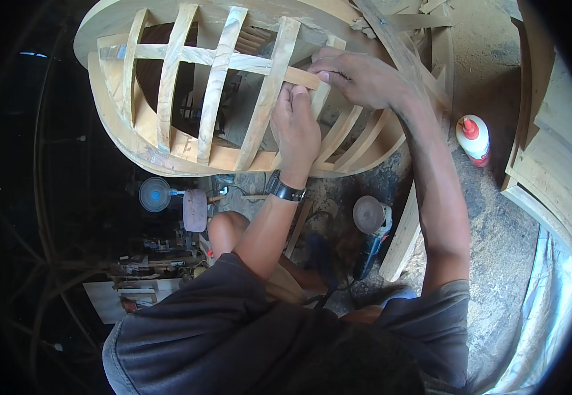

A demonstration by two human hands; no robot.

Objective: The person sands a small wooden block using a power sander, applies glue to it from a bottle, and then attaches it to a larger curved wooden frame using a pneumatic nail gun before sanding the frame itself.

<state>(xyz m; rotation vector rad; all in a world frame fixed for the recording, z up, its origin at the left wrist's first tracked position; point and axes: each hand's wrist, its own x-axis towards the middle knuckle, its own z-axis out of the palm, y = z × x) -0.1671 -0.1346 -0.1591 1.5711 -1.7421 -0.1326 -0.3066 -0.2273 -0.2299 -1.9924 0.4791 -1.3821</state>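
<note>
A boat-shaped wooden frame [118,115] with curved upright slats [215,92] and a lengthwise crosspiece [193,54] fills the upper middle. A short, reddish wooden strip [304,78] lies across the gap between two slats, in line with that crosspiece. My left hand [297,128], a black band on its wrist, pinches the strip from below with thumb and fingertips. At the strip's right end my right hand [358,78] is closed, its thumb and fingers pressed to the wood beside a slat. Its fingertips are partly hidden.
An angle grinder [371,234] lies on the dusty floor below the frame. To the right stands a white bottle with a red cap [473,137]. Planks [406,240] lean near my right forearm, and another curved wooden piece [552,164] occupies the far right. Round wheels [195,210] sit lower left.
</note>
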